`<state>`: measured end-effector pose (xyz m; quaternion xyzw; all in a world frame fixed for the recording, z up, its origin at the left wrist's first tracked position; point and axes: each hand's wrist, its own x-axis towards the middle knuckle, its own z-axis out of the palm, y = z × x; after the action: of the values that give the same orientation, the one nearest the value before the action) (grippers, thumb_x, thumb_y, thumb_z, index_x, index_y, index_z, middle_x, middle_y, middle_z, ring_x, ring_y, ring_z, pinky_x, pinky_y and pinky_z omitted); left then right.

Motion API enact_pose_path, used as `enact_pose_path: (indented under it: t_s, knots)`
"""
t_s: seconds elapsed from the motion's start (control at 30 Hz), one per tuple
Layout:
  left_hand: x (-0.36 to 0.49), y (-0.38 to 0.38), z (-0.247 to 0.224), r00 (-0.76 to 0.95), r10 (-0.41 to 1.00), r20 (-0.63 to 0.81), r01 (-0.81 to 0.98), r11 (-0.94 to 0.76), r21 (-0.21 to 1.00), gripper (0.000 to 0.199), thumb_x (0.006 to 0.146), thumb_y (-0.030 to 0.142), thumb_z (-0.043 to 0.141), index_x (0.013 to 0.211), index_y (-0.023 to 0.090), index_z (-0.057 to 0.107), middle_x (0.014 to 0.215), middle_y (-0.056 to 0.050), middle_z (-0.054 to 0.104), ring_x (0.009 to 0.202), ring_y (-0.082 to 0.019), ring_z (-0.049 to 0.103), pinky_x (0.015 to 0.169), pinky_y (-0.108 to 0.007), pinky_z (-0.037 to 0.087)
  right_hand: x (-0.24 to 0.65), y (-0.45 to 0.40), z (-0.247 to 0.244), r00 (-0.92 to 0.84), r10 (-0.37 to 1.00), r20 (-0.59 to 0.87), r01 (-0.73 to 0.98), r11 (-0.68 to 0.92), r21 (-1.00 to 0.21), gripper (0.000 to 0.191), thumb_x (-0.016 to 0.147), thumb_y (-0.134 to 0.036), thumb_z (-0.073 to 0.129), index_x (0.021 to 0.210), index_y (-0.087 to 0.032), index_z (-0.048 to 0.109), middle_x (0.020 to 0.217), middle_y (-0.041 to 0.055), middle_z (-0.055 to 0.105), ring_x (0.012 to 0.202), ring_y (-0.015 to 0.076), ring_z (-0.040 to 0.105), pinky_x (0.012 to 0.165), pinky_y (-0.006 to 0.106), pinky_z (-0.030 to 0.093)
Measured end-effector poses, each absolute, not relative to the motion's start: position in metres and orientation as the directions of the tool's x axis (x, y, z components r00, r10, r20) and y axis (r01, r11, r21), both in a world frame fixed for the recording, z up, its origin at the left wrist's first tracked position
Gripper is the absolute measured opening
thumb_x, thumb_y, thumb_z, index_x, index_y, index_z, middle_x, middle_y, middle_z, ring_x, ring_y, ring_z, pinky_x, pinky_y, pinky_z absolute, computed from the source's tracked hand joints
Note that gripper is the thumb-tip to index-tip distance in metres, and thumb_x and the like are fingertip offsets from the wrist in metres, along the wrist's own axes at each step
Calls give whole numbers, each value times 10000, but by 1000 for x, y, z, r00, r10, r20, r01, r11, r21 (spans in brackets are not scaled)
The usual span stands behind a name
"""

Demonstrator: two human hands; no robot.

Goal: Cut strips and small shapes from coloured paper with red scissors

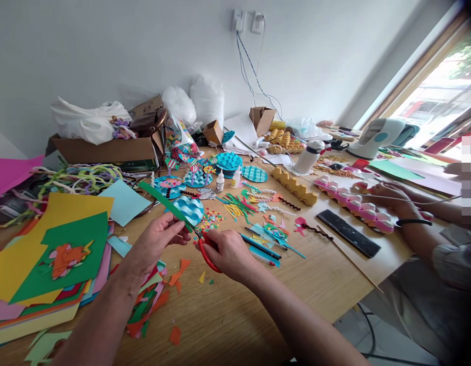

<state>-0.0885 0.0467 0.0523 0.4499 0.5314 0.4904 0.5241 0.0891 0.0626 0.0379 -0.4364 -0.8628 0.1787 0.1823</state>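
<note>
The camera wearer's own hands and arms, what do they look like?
The left hand and right hand are bare, without gloves. Both forearms are uncovered to the picture's edge, with no sleeve, watch or bracelet visible. No rings can be made out.

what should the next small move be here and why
Probably a snip into the near end of the green paper strip: the left hand holds the strip out, and the right hand grips the red-handled scissors with their blades at that end.
</note>
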Motion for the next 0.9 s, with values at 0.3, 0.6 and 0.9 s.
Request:
enact_pose_path:
  t_s: [0.3, 0.6, 0.9]
  knots:
    - [-94, 49, 51, -67, 993, -98, -30, 97, 995, 146, 710, 324, 647, 703, 183, 613, 633, 11, 636, 615, -132, 609, 612, -254, 508, 89, 62, 35, -555, 815, 166, 688, 562, -459, 319, 862, -373, 431, 663, -163, 566, 537, -10, 495, 491, 82, 362, 493, 227, 202]
    - [-88, 48, 48, -29, 995, -95, -36, 94, 995, 151, 699, 325, 653, 741, 182, 633, 662, -3, 646, 620, -126, 599, 588, -237, 506, 89, 62, 38, -556, 819, 141, 679, 545, -491, 284, 849, -364, 464, 674, -160, 557, 534, -19, 480, 484, 76, 348, 488, 223, 209]
    - [-86, 48, 48, -30, 995, -99, -14, 99, 995, 166, 692, 337, 641, 740, 178, 638, 664, -17, 654, 623, -141, 610, 586, -253, 512, 88, 64, 35, -556, 817, 151, 677, 551, -488, 292, 852, -375, 451, 675, -166, 553, 543, -13, 498, 486, 79, 350, 492, 214, 218]
